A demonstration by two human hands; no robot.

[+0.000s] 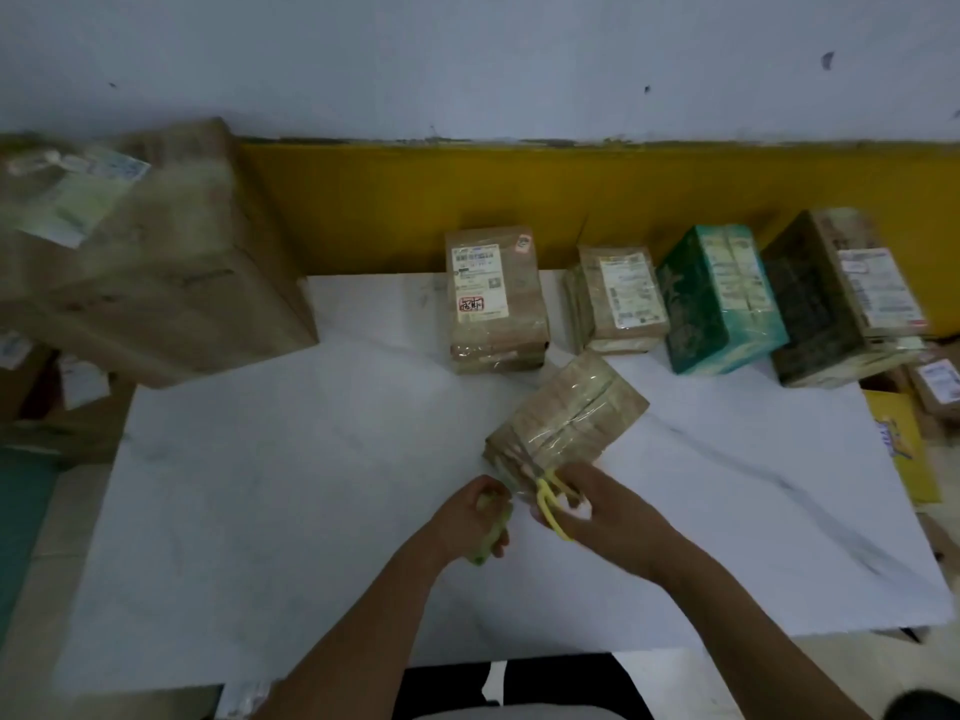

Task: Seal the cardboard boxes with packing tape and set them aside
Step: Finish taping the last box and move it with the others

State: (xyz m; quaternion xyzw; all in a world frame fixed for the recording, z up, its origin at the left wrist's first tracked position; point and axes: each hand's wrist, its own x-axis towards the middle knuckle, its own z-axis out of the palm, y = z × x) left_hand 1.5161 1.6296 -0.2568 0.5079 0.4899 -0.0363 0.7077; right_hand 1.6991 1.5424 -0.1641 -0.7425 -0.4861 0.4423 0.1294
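My left hand (475,517) has its grip curled round the tape roll (488,535). My right hand (597,511) grips the yellow scissors (551,498), their blades at the near end of the box (569,415). The box lies mid-frame on the worktop (260,511), just above both hands, its long axis running up-right. I judge the right hand nearer.

Six boxes on the white worktop (260,511): one big brown cardboard box (156,262), three small brown cardboard boxes (493,298) (621,296) (566,423), one green box (719,298), one dark box (810,309). One pair of yellow plastic scissors (550,504). One roll of packing tape (491,532).
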